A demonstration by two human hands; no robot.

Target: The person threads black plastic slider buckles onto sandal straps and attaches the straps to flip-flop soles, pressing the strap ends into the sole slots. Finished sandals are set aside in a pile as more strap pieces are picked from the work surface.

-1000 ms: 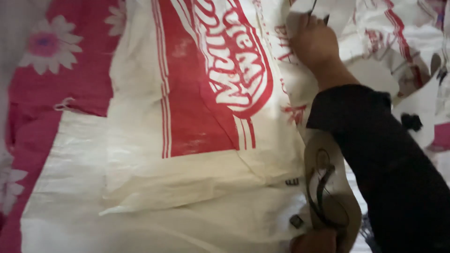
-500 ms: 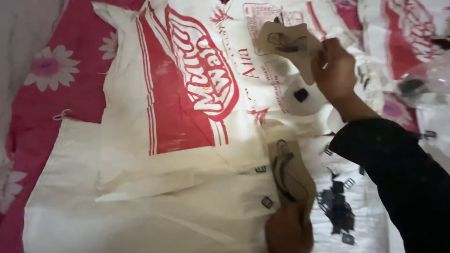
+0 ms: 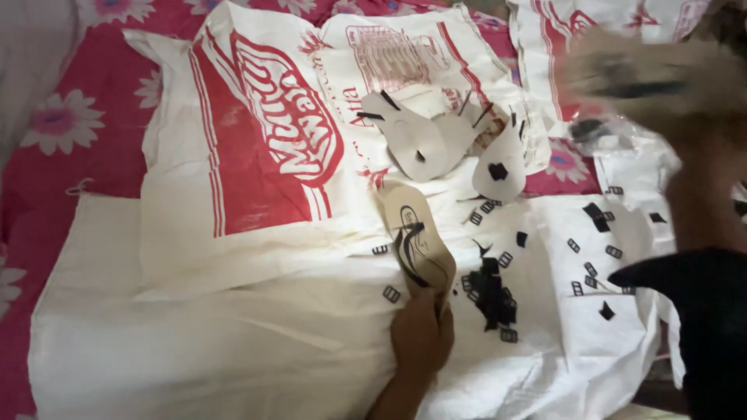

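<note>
Left hand: my left hand (image 3: pixel 421 336) lies near, low in the scene, with its grip clamped on the near end of the tan sandal insole (image 3: pixel 416 245).
Sandal insole: tan, with a black curling design; it lies flat on the white woven sack (image 3: pixel 233 342) and runs from my left hand toward the far side.
Right hand: my right hand (image 3: pixel 661 78) is raised at the far right and blurred; it seems to hold a tan, sole-shaped piece, but I cannot tell how the grip stands. A dark sleeve (image 3: pixel 700 319) covers that arm at the near right.
Pale cut-outs: several pale sole-shaped pieces (image 3: pixel 412 140) lie overlapping just beyond the far tip of the insole, with thin black strips on them.
Small parts: little black buckles (image 3: pixel 391 294) and black scraps (image 3: pixel 490 292) are scattered just right of the insole, touching the sack; more lie spread further right.
Printed sack: a white sack with red printing (image 3: pixel 257 155) lies to the left, overlapping the plain one.
Ground: a pink cloth with white flowers (image 3: pixel 54 124) shows at the far left under the sacks.
</note>
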